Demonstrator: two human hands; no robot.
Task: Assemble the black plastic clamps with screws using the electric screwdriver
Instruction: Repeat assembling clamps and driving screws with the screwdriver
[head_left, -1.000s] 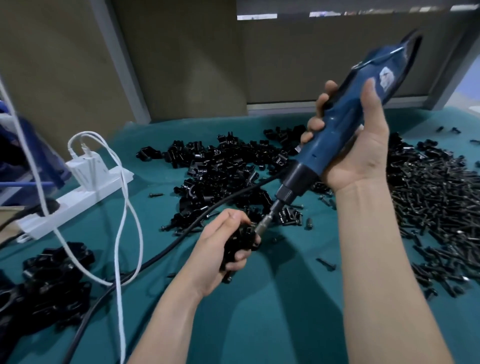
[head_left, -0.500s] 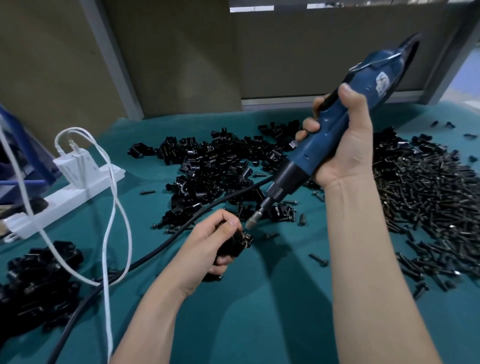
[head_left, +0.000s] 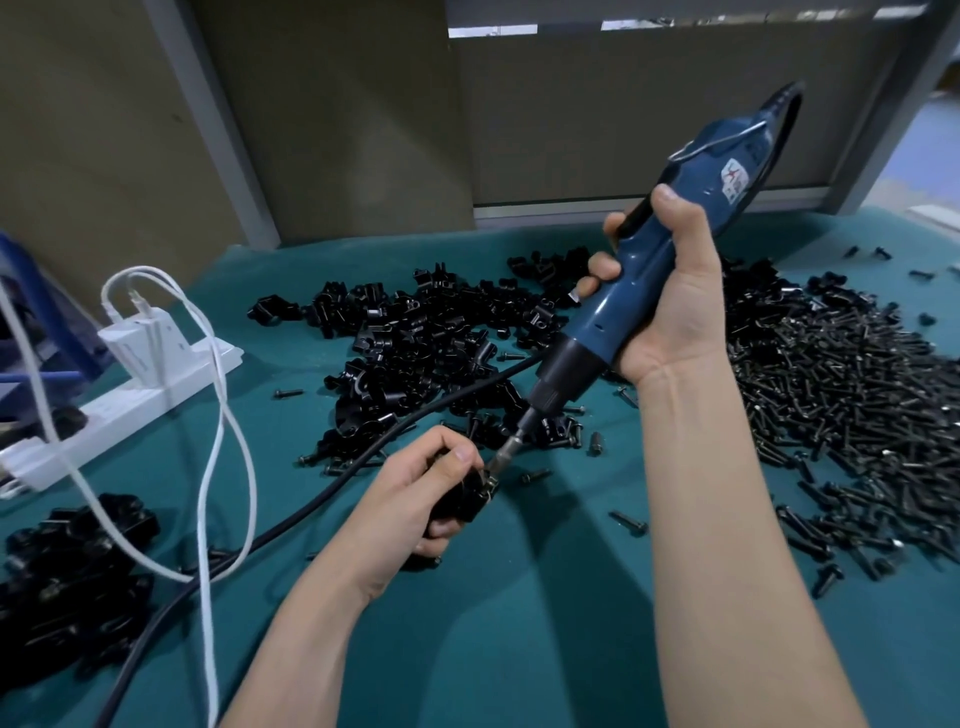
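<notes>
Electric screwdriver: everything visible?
The electric screwdriver has a blue plastic body, a black collar and a metal bit at its low end, a wire hanger loop and a white label near the top. It is tilted, tip down-left, above the teal table. The right hand grips its middle; the bit tip meets the black clamp held in the left hand.

Person's arms only, both uncovered.
Left hand (head_left: 415, 493): left thumbnail (head_left: 460, 453) cut short.
Left forearm (head_left: 311, 623): bare to frame edge.
Right hand (head_left: 670, 306): right thumbnail (head_left: 665, 193) short.
Right wrist (head_left: 670, 374): crease lines across.
Right forearm (head_left: 737, 545): bare, faint tendon ridge lengthwise.
</notes>
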